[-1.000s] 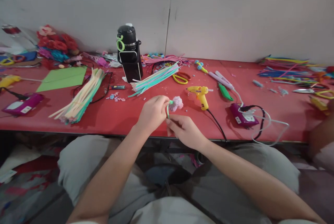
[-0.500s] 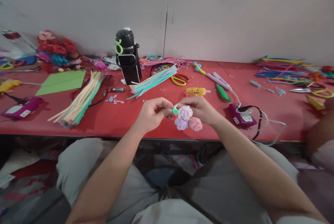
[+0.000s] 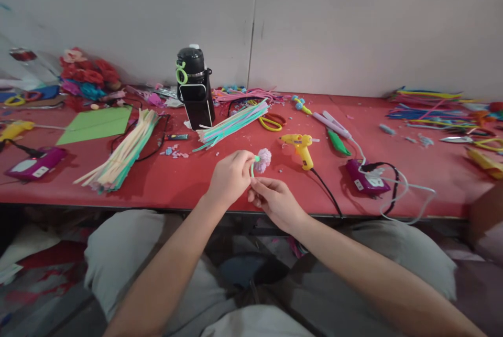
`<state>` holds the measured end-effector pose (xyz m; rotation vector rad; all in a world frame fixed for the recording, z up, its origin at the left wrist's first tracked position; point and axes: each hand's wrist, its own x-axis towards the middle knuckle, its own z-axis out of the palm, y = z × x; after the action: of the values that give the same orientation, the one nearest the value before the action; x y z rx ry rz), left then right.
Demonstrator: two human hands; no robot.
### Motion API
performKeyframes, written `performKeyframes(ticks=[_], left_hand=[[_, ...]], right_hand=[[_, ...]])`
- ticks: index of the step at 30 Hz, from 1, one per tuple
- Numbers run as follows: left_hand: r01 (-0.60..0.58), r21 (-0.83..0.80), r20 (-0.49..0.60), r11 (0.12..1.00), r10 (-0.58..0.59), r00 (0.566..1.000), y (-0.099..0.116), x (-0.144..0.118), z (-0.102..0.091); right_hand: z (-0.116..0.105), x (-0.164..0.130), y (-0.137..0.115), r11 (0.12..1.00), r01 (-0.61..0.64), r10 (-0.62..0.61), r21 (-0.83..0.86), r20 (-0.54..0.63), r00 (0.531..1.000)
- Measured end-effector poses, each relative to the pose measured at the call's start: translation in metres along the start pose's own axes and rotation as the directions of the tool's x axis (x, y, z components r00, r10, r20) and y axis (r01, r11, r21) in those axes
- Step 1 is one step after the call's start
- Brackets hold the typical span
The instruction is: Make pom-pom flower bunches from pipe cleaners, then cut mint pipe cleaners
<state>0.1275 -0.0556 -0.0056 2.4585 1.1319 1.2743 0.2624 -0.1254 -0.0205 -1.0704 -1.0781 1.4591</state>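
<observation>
My left hand (image 3: pixel 231 178) is closed around a small bunch of fuzzy flowers (image 3: pixel 263 160) at its stems. Pale purple heads poke out to the right of the fingers; the pink head is hidden from this angle. A bright green pipe cleaner (image 3: pixel 252 170) wraps the stem just under the heads and curves downward. Its lower end is pinched between thumb and finger of my right hand (image 3: pixel 277 202), just below and right of the left one. On the red table (image 3: pixel 188 177), a yellow glue gun (image 3: pixel 301 147) lies right of the flowers.
Behind my hands are a black bottle (image 3: pixel 193 90) and bundled pipe cleaners (image 3: pixel 236 123). More pipe cleaners (image 3: pixel 128 151) lie left. A lilac straightener-like tool (image 3: pixel 333 124), purple power strip (image 3: pixel 366 177) and loose cords are right. Scissors (image 3: pixel 459 139) lie farther right. The table's front edge is below my hands.
My right hand has moved down and left, from beside the flowers to the green pipe cleaner's end. The bunch has turned, hiding the pink flower. The glue gun's handle and cord have come into view.
</observation>
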Motion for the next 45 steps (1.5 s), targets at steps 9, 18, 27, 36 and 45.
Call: performKeyframes(ticks=[9,18,27,36,45], left_hand=[[-0.048,-0.213,0.326,0.976,0.118,0.938,-0.003,0.01,-0.024],[0.32,-0.702,0.368,0.637,-0.06,0.928,0.005,0.015,-0.026],[0.486,-0.828,0.452,0.28,-0.178,0.874,-0.005,0.01,-0.013],[0.539,-0.64,0.394,0.547,-0.369,0.842,0.004,0.016,-0.018],[0.268,-0.398,0.351,0.877,-0.125,0.928,0.018,0.012,-0.025]], right_hand=[[-0.048,0.002,-0.042,0.204,0.493,-0.599,-0.846,0.29,0.746],[-0.063,0.017,-0.043,0.955,0.108,-0.081,-0.277,0.109,0.991],[-0.035,0.006,-0.035,0.932,-0.185,0.179,0.311,0.049,0.983],[-0.035,0.012,-0.029,0.989,0.111,-0.089,0.098,-0.203,0.975],[-0.036,0.01,-0.019,0.923,0.302,-0.336,-0.237,-0.121,0.934]])
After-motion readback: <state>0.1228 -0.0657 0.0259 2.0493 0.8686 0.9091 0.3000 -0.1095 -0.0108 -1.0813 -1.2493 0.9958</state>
